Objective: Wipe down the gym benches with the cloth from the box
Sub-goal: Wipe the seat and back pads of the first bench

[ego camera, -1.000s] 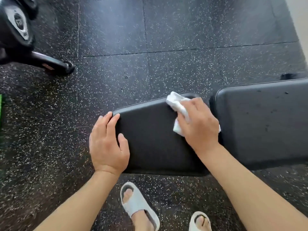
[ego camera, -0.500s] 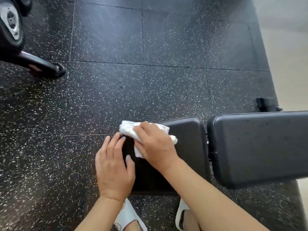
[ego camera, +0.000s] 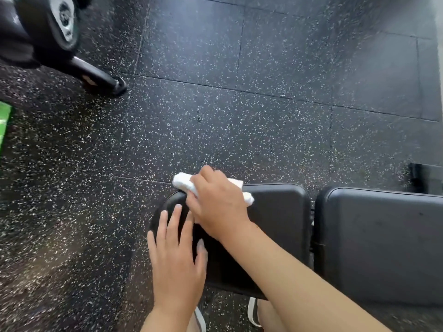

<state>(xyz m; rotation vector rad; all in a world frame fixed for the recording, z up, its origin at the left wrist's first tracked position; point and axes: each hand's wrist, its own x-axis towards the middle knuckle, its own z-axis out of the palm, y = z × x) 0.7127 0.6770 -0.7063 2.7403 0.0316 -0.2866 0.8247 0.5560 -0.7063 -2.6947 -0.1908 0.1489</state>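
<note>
The cloth (ego camera: 185, 184) is lying bunched at the far left corner of the seat pad (ego camera: 275, 212), white ends showing on both sides of the right hand (ego camera: 217, 207). That hand is curling over it, so the grip is closed on the cloth and pressing it down onto the pad's far edge; how much cloth is under the palm is hidden. The left hand (ego camera: 176, 262) is resting flat on the pad's near left end with fingers straight, holding nothing and apparently bracing the counter. Its fingertips are lying just beside the right hand.

The pad's long axis is running left to right across the view. The cloth is sitting at its left end, so nearly all the bare surface is stretching away to the right of the grip, toward the narrow gap and the back pad (ego camera: 383, 243) beyond. The right hand is the nearer one to that surface, and the left is lying in the way of any stroke toward the person. By my judgement the wipe is somewhere in its course on the seat pad, with the back pad looking not yet reached.

Around the counter the speckled floor (ego camera: 239, 116) is spreading out, and a machine foot (ego camera: 100, 80) is standing well apart at upper left.
</note>
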